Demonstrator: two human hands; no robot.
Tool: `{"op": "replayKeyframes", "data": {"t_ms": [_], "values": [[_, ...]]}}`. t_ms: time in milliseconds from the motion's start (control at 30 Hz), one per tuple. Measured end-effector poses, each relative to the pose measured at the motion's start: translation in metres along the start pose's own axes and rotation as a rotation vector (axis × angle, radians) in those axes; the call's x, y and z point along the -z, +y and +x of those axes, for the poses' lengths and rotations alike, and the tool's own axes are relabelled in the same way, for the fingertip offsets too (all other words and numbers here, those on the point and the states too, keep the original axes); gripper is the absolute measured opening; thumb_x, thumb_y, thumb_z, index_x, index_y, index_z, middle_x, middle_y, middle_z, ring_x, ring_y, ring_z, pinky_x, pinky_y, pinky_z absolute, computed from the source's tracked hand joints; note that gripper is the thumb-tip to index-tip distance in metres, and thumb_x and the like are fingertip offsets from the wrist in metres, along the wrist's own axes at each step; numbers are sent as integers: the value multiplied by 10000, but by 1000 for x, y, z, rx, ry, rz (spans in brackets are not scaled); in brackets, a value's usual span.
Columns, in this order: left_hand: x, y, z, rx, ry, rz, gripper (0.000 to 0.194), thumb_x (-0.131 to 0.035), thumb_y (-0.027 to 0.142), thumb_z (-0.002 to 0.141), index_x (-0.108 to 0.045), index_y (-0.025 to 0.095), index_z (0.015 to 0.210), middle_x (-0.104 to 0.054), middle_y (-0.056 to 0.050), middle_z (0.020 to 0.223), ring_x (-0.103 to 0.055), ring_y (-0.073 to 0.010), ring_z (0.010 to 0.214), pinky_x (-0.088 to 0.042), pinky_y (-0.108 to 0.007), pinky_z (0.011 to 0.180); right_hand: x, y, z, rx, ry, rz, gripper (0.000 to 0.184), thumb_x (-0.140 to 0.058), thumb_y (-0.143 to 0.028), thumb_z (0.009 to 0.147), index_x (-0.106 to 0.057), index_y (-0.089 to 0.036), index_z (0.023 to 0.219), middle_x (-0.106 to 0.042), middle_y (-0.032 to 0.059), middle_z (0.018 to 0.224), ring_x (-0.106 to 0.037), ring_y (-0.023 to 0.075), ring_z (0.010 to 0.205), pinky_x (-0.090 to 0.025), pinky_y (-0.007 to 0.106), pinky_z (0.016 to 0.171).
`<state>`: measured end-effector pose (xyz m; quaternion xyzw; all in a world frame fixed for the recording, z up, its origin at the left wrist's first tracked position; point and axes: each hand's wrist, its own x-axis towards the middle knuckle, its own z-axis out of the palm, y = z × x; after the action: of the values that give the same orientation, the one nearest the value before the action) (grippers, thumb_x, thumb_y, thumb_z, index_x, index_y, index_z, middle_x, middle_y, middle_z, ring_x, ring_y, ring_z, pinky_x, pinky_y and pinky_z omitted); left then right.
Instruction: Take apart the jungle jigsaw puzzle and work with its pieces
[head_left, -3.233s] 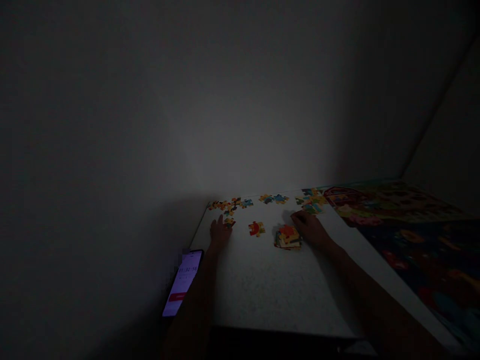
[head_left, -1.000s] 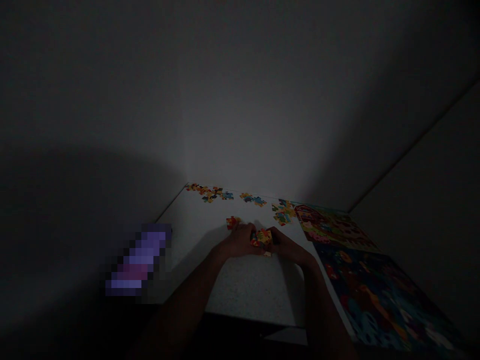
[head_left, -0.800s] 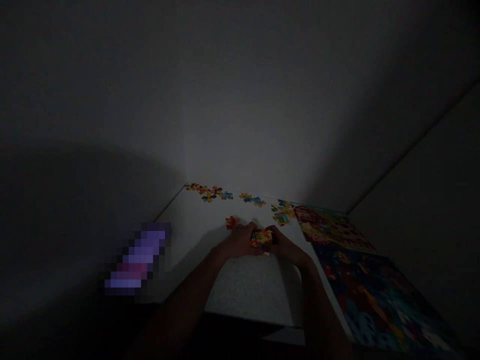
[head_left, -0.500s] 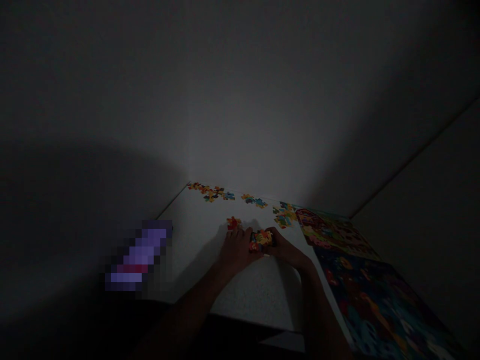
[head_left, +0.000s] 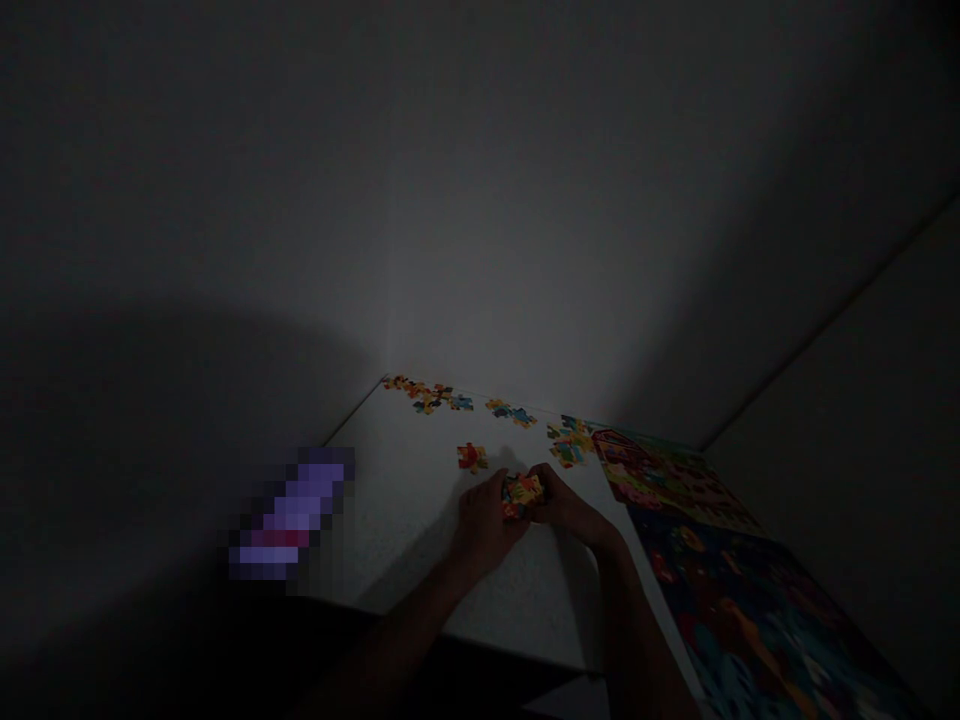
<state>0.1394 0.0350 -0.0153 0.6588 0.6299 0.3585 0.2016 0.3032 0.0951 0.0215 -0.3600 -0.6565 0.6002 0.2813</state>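
Several colourful jigsaw puzzle pieces [head_left: 522, 493], gathered in a small stack, are held over the white table [head_left: 420, 500]. My left hand [head_left: 484, 515] is closed on the stack's left side. On its right side, the fingers of my right hand [head_left: 559, 497] are wrapped around it too. Just beyond my left hand lies a red and yellow puzzle piece [head_left: 472, 458], apart from both hands. Dim light hides how the fingertips meet the pieces.
Along the far edge lie joined orange and blue pieces [head_left: 431, 395], a smaller blue-yellow group [head_left: 511, 412] and a yellow-green cluster [head_left: 570, 442]. Two picture sheets, a farm scene [head_left: 667, 475] and a dark blue one [head_left: 757, 610], cover the right side. A blurred purple object [head_left: 296, 510] is at the left.
My left hand has drawn back from the loose red piece, its fingers now gathered against the stack. The whole view has shifted slightly.
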Motion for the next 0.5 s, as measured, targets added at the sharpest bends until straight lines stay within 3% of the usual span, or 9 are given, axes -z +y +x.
{"op": "replayKeyframes", "data": {"t_ms": [300,400,500], "values": [[-15,-15,10,-152,16,-406,821,-597,72,716,-326,221,1476,-543,-111,1332,-567,-247,1171,-445,-418,1031,-11,19,-1,110,72,99,545,-800,-252,637,-425,-273,1032,-607,-5,1009,-612,191,911,-497,317,779],[-18,-24,20,-189,48,-442,873,-536,-29,622,-376,217,1445,-549,-101,1313,-549,-244,1184,-428,-437,1056,-22,30,7,142,113,97,549,-773,-261,660,-418,-273,1079,-639,13,1016,-631,201,914,-504,341,806],[-16,-32,27,-221,21,-433,789,-528,-41,601,-480,197,1352,-569,-104,1293,-538,-256,1216,-408,-458,1081,-30,35,16,196,180,75,527,-765,-238,617,-466,-255,1051,-656,16,985,-636,213,907,-506,350,815]]}}
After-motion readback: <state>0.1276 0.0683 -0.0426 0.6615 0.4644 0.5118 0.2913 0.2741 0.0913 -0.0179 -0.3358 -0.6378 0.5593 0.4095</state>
